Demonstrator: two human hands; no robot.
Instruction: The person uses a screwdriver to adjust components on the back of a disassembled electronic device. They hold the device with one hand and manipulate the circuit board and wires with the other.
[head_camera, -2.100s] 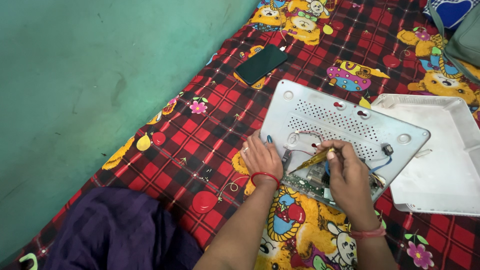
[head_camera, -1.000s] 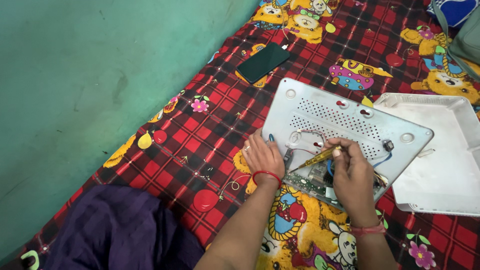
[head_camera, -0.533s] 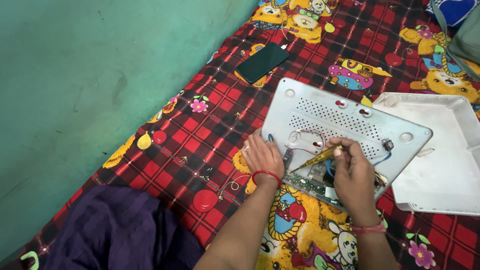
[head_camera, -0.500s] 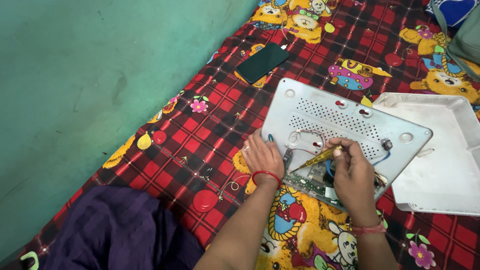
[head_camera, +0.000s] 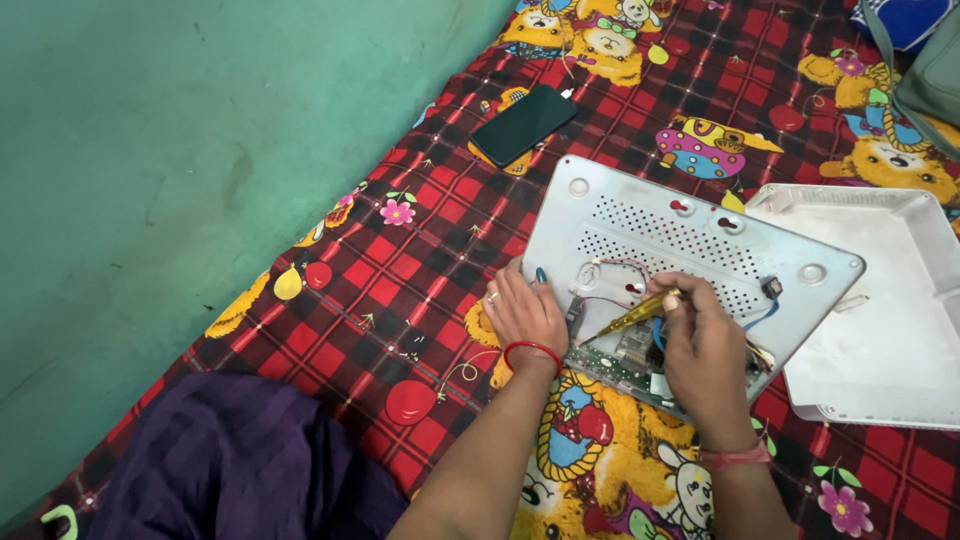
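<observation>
- Left hand (head_camera: 525, 312) presses flat, fingers spread, steadying the grey casing (head_camera: 690, 240) at the blanket's centre.
- Right hand (head_camera: 705, 345) pinches a yellow screwdriver (head_camera: 638, 315), tip toward nine o'clock (at the circuit board (head_camera: 625, 355)).

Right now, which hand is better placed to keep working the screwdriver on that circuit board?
The right hand, probably. It already grips the yellow screwdriver, whose tip points down at the green circuit board. The left hand lies flat on the edge of the grey case, steadying it.
</observation>
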